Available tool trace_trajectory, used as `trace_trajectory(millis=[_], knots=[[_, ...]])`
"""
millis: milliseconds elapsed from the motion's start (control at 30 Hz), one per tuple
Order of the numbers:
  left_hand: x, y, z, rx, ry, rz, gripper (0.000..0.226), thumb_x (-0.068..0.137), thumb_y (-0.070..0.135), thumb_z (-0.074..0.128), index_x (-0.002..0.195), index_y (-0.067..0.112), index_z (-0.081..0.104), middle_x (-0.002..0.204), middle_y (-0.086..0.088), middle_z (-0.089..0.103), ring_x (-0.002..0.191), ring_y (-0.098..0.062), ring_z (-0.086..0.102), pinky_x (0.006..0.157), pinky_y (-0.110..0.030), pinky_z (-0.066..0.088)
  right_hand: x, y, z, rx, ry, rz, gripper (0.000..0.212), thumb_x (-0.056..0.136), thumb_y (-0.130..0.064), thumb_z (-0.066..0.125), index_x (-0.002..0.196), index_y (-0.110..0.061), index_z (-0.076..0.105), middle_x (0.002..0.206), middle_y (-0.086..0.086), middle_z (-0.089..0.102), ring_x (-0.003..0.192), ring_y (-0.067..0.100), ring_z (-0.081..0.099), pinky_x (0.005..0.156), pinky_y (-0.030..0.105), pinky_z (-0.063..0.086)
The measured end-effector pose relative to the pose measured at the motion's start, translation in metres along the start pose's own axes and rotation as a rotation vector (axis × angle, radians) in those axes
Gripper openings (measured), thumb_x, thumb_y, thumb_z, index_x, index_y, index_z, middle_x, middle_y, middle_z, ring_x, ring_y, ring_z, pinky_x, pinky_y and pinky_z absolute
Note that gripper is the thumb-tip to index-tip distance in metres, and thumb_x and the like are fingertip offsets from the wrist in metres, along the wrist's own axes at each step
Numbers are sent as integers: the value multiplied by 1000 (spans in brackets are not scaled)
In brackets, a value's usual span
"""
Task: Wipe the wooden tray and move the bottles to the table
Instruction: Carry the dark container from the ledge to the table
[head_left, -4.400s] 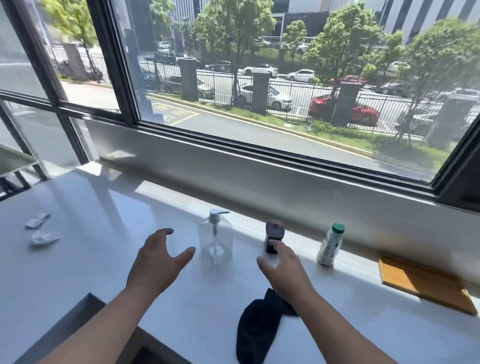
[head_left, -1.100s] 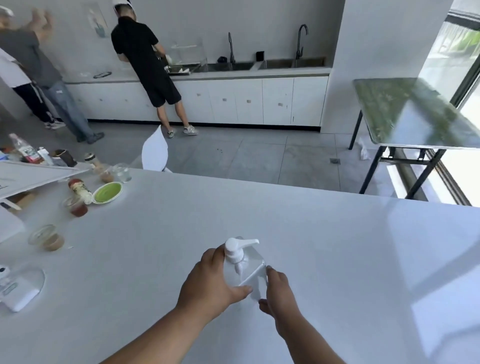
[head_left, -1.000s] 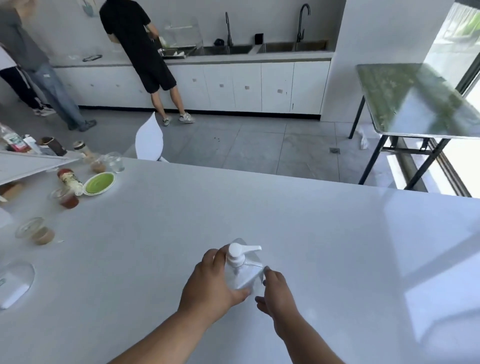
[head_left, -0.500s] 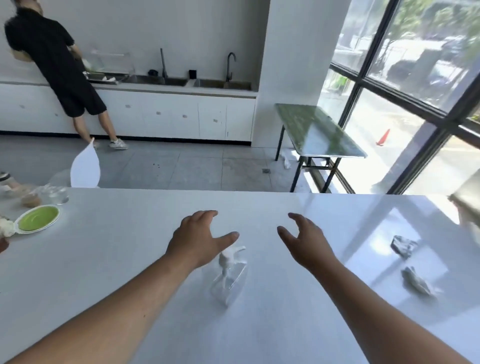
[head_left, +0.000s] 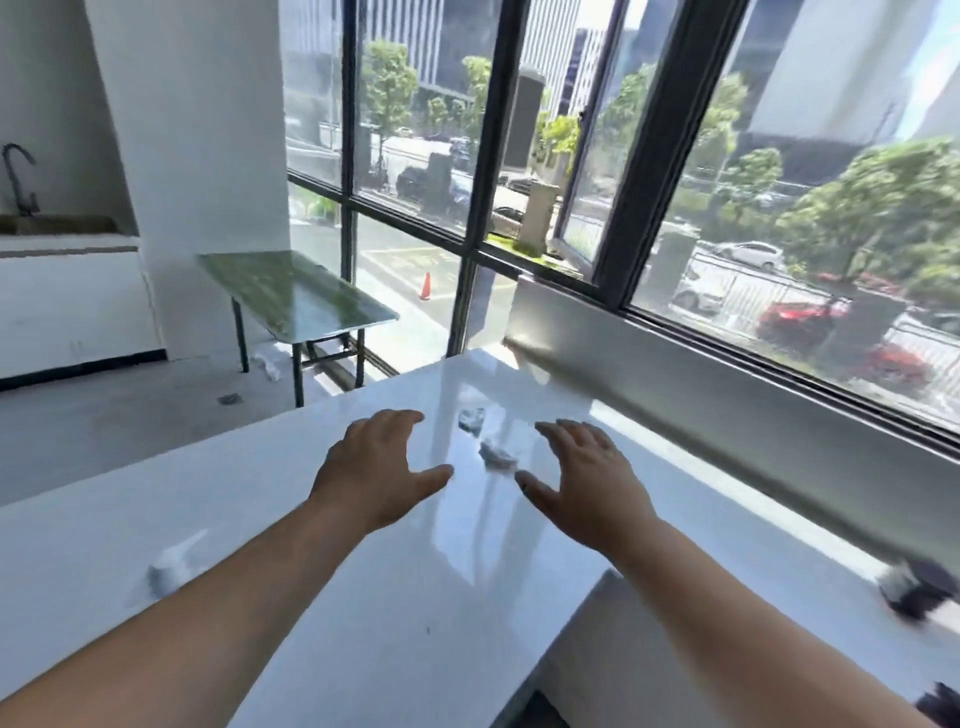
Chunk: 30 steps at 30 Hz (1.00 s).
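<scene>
**Both hands empty over the white counter**

Left hand (head_left: 379, 467) and right hand (head_left: 587, 478) hover spread, palms down, holding nothing, above the counter (head_left: 415, 597). Two crumpled scraps (head_left: 491, 449) lie between them. A blurred shape at far left, possibly the pump bottle (head_left: 169, 564), stands beside the left forearm. Something dark (head_left: 917, 587) sits at right.

bare forearms, apparently sleeveless; left hand (head_left: 374, 470), right hand (head_left: 589, 480) ungloved.
</scene>
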<state>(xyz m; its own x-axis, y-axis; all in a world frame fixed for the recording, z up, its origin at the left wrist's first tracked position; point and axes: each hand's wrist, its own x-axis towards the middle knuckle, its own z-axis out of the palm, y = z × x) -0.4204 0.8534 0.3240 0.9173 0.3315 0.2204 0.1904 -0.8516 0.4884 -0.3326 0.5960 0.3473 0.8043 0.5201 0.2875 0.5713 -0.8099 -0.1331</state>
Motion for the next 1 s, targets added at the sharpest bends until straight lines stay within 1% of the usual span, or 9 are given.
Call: trace_trajectory(millis=[67, 200, 300, 433, 533, 667, 767, 900, 1000], knots=[[2, 44, 18, -9, -34, 65, 85, 79, 77, 59, 151, 37, 40, 157, 9, 43, 143, -21, 35, 108, -44, 41, -31, 47, -18, -3, 3, 97, 78, 91, -71, 46, 156, -27, 40, 158, -2, 46, 150, 26, 33, 124, 40, 27], [3, 146, 56, -39, -95, 194, 86, 78, 76, 63, 151, 38, 40, 155, 8, 46, 135, -22, 48, 102, -40, 44, -95, 140, -52, 92, 42, 306, 78, 90, -70, 49, 157, -32, 34, 160, -9, 40, 144, 21, 41, 109, 42, 45], [-4, 226, 94, -14, -154, 275, 82, 81, 72, 63, 151, 40, 36, 154, 7, 50, 129, -23, 57, 96, -40, 49, -143, 208, -70, 141, 66, 412, 77, 89, -69, 50, 156, -34, 33, 160, -10, 38, 140, 20, 46, 104, 40, 48], [-25, 334, 158, 7, -266, 357, 72, 82, 70, 61, 144, 42, 38, 141, 11, 60, 118, -18, 61, 85, -35, 48, -211, 306, -93, 135, 27, 530, 68, 90, -71, 47, 147, -34, 44, 151, -10, 49, 132, 17, 51, 95, 37, 49], [-41, 417, 203, 6, -299, 425, 70, 83, 66, 61, 144, 41, 39, 142, 14, 58, 119, -16, 60, 87, -36, 48, -263, 381, -119, 124, 54, 634, 62, 91, -69, 49, 140, -31, 51, 142, -8, 58, 123, 20, 59, 89, 40, 51], [-69, 515, 260, -31, -343, 512, 74, 85, 65, 63, 149, 39, 36, 149, 14, 50, 120, -16, 59, 86, -35, 46, -334, 465, -150, 120, 115, 777, 63, 92, -63, 54, 144, -28, 48, 148, -3, 53, 121, 23, 61, 87, 39, 50], [-91, 573, 296, -12, -410, 578, 76, 82, 68, 60, 148, 43, 33, 150, 17, 48, 121, -16, 58, 86, -36, 47, -381, 508, -164, 152, 187, 868, 68, 91, -61, 56, 150, -28, 45, 153, -2, 50, 129, 23, 58, 94, 39, 49], [-106, 634, 335, -4, -451, 650, 77, 80, 67, 61, 148, 41, 35, 148, 15, 49, 119, -17, 59, 84, -36, 48, -429, 550, -165, 148, 261, 942, 67, 91, -60, 56, 148, -26, 48, 150, 0, 53, 135, 23, 50, 104, 39, 45], [-111, 662, 362, 16, -500, 702, 80, 78, 68, 60, 149, 39, 37, 147, 12, 50, 123, -18, 57, 91, -37, 50, -453, 568, -155, 155, 261, 1004, 65, 92, -61, 55, 146, -26, 48, 150, -2, 53, 139, 22, 44, 107, 41, 44]])
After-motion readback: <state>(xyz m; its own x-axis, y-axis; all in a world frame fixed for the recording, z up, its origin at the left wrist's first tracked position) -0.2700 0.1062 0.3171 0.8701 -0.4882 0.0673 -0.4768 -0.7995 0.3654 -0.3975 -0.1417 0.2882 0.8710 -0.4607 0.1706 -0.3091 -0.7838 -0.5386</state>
